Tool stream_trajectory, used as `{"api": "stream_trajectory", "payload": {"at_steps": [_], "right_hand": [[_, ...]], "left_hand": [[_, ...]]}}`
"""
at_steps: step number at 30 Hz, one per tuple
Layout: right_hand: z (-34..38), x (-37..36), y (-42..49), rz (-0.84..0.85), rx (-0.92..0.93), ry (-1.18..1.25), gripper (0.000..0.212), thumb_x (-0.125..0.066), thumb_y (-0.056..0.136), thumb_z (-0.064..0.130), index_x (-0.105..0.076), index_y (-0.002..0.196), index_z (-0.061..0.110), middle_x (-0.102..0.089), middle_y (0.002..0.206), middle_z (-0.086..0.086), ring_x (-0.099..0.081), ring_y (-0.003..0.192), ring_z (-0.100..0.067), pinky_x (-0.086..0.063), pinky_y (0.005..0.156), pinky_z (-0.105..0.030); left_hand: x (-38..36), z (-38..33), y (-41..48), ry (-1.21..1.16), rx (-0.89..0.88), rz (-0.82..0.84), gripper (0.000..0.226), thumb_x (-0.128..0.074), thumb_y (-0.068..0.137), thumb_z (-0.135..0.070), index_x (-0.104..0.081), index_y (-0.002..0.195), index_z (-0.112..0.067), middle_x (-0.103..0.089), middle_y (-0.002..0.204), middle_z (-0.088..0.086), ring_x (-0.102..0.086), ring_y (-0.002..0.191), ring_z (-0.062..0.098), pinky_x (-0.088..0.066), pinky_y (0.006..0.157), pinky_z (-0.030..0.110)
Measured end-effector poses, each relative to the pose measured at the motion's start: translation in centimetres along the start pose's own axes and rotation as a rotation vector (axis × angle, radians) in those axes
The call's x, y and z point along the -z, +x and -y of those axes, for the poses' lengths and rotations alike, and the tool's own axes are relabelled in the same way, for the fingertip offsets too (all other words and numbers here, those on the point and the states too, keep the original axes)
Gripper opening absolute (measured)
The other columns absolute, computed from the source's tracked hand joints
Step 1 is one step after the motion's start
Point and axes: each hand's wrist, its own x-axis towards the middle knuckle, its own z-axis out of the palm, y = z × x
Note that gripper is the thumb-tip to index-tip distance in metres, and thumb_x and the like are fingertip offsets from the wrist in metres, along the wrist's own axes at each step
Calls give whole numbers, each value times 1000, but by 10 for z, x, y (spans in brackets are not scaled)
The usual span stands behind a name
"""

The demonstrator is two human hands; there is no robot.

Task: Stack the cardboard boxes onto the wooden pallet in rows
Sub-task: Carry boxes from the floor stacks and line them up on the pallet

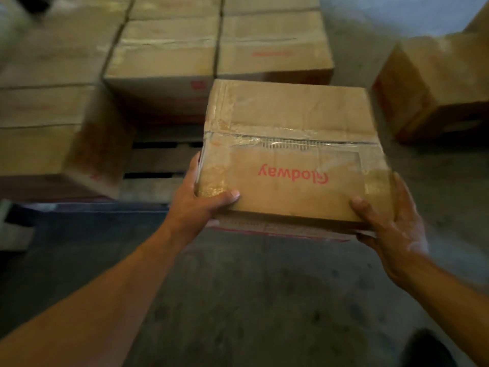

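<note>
Item: cardboard box [291,154], long axis 9-to-3, held aloft between both hands. Left hand [198,205] clamps its 8 o'clock corner and right hand [391,229] its 4 o'clock corner, thumbs on top. Bare wooden pallet [158,160] slats lie at 9 o'clock of the box, likely nearer the left hand, beside stacked boxes [164,62].

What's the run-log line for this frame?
phase: carry | cardboard box: held aloft | left hand: grips box | right hand: grips box | wooden pallet: bare slats ahead-left

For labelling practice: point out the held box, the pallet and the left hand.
held box [291,115]: head view, top flap.
pallet [158,160]: head view, bare slat.
left hand [195,200]: head view, back of hand.
</note>
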Motion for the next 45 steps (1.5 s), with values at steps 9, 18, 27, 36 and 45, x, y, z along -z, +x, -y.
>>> {"api": "stream_trajectory", "payload": {"at_steps": [9,18,27,36,45], "right_hand": [[-5,-170,-21,120,-12,-94,86,-82,48,78,-43,124,69,-59,124,21,-62,113,-17,-58,88,-53],[-13,-265,41,138,-13,-235,76,-79,76,54,-37,140,51,-55,123,20,-58,113,-13,-55,93,-51],[-22,-321,56,90,-35,-210,75,-80,68,56,-43,133,50,-59,117,23,-62,111,-12,-55,94,-50],[-19,-365,42,4,-90,-213,85,-77,61,66,-37,135,54,-54,123,20,-58,115,-16,-53,97,-52],[-17,-373,43,-20,-64,-301,80,-72,67,68,-36,137,53,-53,120,21,-56,117,-19,-50,99,-56]], "left_hand": [[174,26,-15,-89,68,-113,89,-89,66,-28,-43,135,-61,-64,123,-19,-64,113,15,-61,71,48],[230,42,59,-75,166,-202,88,-87,61,-30,-46,133,-60,-58,130,-14,-57,119,18,-54,85,65],[264,64,101,-152,235,-364,79,-90,56,-31,-57,126,-48,-71,112,-18,-69,104,9,-57,82,45],[255,49,110,-682,461,-716,39,-85,76,-15,-54,99,-18,-66,108,1,-64,91,11,-57,91,33],[274,44,120,-581,515,-530,26,-79,84,-21,-54,93,-15,-64,104,1,-61,91,12,-53,100,42]]}}
